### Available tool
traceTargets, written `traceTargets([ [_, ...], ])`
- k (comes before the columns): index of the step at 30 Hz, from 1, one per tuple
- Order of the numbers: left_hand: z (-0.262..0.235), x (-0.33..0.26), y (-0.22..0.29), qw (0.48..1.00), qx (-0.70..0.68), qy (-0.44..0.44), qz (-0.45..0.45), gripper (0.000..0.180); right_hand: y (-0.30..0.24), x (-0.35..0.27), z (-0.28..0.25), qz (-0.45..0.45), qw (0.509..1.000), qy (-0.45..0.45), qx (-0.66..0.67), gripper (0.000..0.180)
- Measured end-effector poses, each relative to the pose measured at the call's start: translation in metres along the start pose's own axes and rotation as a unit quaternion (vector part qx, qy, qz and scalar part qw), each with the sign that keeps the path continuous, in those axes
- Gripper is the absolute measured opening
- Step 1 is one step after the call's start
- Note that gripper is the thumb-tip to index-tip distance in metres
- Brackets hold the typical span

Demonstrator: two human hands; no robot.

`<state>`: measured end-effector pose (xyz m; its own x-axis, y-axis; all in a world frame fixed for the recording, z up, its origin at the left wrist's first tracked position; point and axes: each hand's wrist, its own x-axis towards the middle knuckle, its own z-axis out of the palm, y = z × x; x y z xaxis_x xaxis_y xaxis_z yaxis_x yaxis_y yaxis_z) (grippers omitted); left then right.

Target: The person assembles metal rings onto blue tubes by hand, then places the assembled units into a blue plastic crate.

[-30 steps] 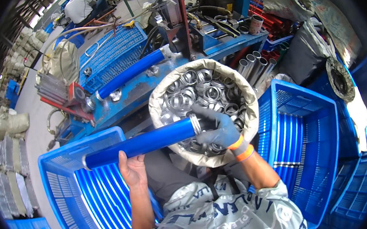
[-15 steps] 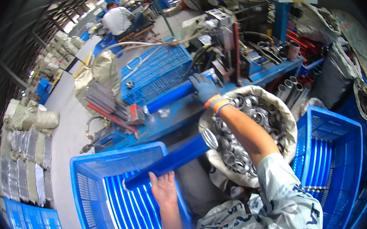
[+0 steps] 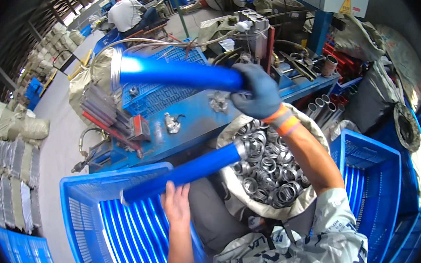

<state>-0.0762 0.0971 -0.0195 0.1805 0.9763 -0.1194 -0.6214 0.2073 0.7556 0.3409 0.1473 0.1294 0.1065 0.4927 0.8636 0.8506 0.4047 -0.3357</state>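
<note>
My gloved right hand [image 3: 260, 94] is closed round one end of a shiny blue metal tube [image 3: 180, 76], raised above the workbench. A silver ribbed collar [image 3: 116, 68] sits on this tube's far left end. Lower down, my bare left hand [image 3: 177, 207] holds a second blue tube [image 3: 189, 173] from below, fingers partly hidden behind it. That tube slants from over the left blue crate [image 3: 114, 175] to the sack; its right end has a silver collar [image 3: 242, 149]. More blue tubes [image 3: 130, 238] lie side by side in the crate. Loose silver rings [image 3: 274, 171] fill the open sack [image 3: 227, 180].
Ahead runs a blue workbench [image 3: 194, 118] with a small metal fitting [image 3: 172, 123] and a clamp-like machine [image 3: 257, 32]. A second blue crate [image 3: 372, 147] with tubes stands at right. Bare metal pipes [image 3: 321, 107] lie under the bench. A person [image 3: 125, 13] sits far back.
My right hand has lifted its tube off the bench and away from the machine, up and nearer to me. My left hand stays under the lower tube. The view has shifted slightly.
</note>
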Motion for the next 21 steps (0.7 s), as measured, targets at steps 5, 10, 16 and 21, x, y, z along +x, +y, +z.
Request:
traceTargets([
  [5, 0.149, 0.152, -0.097, 0.999, -0.013, -0.027, -0.032, 0.063, -0.012, -0.075, -0.139, 0.178, 0.948, 0.186, 0.185, 0.077],
  [10, 0.130, 0.332, -0.140, 0.992, 0.003, 0.116, -0.045, 0.077, -0.067, -0.186, -0.255, 0.290, 0.885, 0.326, 0.165, 0.065],
  [16, 0.096, 0.385, -0.157, 0.974, 0.045, 0.190, -0.113, 0.094, -0.113, -0.276, -0.359, 0.393, 0.857, 0.324, 0.074, 0.069],
  [21, 0.107, 0.362, -0.175, 0.979, 0.057, 0.140, -0.135, 0.086, -0.119, -0.363, -0.439, 0.481, 0.811, 0.321, -0.085, 0.058],
])
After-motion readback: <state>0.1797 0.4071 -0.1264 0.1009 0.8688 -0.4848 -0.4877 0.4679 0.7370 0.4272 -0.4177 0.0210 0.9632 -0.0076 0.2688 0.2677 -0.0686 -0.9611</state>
